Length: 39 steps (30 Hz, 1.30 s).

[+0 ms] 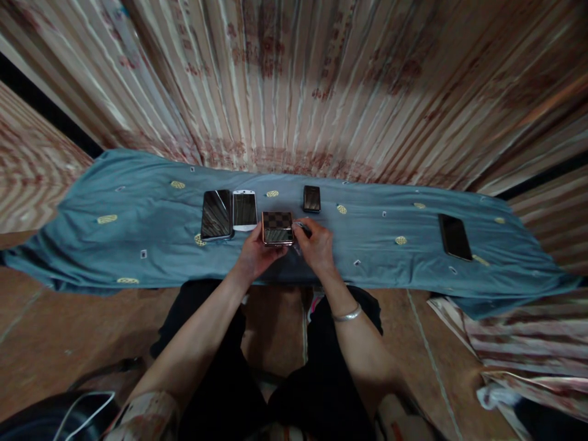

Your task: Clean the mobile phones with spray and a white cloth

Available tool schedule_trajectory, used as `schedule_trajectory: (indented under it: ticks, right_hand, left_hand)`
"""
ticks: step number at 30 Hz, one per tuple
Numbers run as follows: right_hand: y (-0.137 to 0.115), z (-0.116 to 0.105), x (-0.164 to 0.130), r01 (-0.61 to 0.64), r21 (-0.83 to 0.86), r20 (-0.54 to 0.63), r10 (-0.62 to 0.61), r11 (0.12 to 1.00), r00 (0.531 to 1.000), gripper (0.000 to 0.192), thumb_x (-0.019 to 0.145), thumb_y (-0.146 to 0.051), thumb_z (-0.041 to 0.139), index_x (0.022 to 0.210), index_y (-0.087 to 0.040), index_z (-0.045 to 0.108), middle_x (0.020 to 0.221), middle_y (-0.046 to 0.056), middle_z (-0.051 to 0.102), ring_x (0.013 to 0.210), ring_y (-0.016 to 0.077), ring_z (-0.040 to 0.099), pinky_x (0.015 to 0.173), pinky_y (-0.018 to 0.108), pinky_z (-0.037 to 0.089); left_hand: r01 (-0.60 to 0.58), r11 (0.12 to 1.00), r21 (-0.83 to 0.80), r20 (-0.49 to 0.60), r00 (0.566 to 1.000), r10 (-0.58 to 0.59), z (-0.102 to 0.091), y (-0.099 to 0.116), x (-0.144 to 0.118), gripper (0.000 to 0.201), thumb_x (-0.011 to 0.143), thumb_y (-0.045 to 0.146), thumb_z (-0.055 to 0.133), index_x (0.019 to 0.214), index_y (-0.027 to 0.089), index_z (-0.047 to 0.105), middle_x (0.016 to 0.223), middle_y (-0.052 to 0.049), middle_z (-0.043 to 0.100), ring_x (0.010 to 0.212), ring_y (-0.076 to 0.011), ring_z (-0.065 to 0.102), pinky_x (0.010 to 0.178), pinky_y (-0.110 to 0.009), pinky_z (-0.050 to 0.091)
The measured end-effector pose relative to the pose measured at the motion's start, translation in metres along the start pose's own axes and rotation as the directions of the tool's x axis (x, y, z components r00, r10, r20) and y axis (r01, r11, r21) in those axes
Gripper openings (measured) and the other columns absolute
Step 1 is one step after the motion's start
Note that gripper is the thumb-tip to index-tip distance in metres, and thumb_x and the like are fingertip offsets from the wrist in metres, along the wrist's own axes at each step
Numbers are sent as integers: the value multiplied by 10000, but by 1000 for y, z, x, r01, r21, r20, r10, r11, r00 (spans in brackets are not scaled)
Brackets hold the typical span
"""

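Observation:
My left hand (pixel 258 254) is wrapped round the left side of a small gold-rimmed phone (pixel 278 228), with brown checks on its upper half and a glossy, reflecting lower half. It is held over the front of the cloth-covered table. At the phone's right edge, my right hand (pixel 316 244) is closed, thumb and fingers pinched round something small and partly dark that I cannot make out. Just beyond my left hand lie a white phone (pixel 245 210) and a larger black phone (pixel 217 214), side by side. A small dark phone (pixel 312 199) rests behind my right hand.
Far to the right on the blue patterned cloth (pixel 376 245) lies another black phone (pixel 454 237). A striped curtain (pixel 285 92) hangs along the table's back edge. A white cable (pixel 87 404) lies on a dark object at the lower left.

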State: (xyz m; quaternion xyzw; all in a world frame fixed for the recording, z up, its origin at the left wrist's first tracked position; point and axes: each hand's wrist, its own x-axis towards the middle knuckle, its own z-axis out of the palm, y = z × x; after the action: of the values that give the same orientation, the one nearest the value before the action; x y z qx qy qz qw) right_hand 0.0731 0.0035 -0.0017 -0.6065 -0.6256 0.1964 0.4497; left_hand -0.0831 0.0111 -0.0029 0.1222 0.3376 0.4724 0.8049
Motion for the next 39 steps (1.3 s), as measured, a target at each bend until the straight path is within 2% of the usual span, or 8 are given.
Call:
schedule_trajectory:
  ticks: [5,10,16,22,27,30,34,39]
  right_hand:
    - [4,1,2,49,40,-74,-45,998,996,198,920,-318,603,985,-216,760,1008,65,810,951,240,755,886,350,583]
    - [11,1,5,145,75,-122,-136,987,983,256,948,-268,553,1124,-202,726,1168,88,786,1108,242,728,1004,384,565]
    - [12,12,1,309,-31,-19,-309,951,951,330,958,-151,487,1209,-205,695,1215,89,765,1120,227,705,1038,394,546]
    - [9,17,-1,413,-84,74,-408,907,910,353,928,-79,454,1113,-217,721,1187,78,771,1105,231,693,1044,419,532]
    - [8,17,-4,427,-49,104,-421,903,901,346,934,-95,446,1111,-211,720,1218,93,761,1142,240,684,1070,438,517]
    - [9,18,-5,384,-42,102,-378,923,920,358,947,-122,453,1203,-204,690,1262,104,739,1181,242,670,1105,436,500]
    - [14,19,-3,295,-64,67,-291,953,954,387,938,-151,490,1289,-170,651,1414,136,645,1336,247,586,1181,417,443]
    - [19,17,1,279,-75,85,-272,957,958,352,940,-151,459,1185,-180,709,1337,127,696,1218,258,652,1139,433,478]
  left_hand:
    - [-19,998,58,13,1000,18,-4,-1,1,388,892,490,637,1126,186,697,975,-108,775,845,-251,712,750,-407,614]
    - [-25,997,74,32,999,23,-7,-3,4,405,872,505,655,1123,190,703,1019,-121,773,891,-264,713,796,-423,611]
    - [-6,999,34,9,1000,6,-2,-5,3,355,900,492,620,1035,177,712,969,-95,771,859,-251,709,775,-409,614]
    - [-27,999,18,14,1000,27,2,-4,1,303,930,441,601,1009,173,719,900,-66,769,794,-198,695,690,-308,602]
    - [-61,996,66,21,998,59,-2,-5,3,307,915,453,620,1025,188,728,959,-81,774,864,-211,696,721,-299,590]
    - [-56,992,113,28,998,54,-6,-7,6,316,895,476,640,1024,199,725,972,-86,769,905,-239,698,768,-337,588]
    - [-49,990,134,61,997,41,-7,-10,6,324,870,490,668,1012,202,714,939,-66,761,834,-218,693,728,-335,594]
    - [-24,988,152,69,998,14,-8,-12,5,359,833,507,711,1023,203,706,935,-63,762,836,-220,693,718,-331,594]
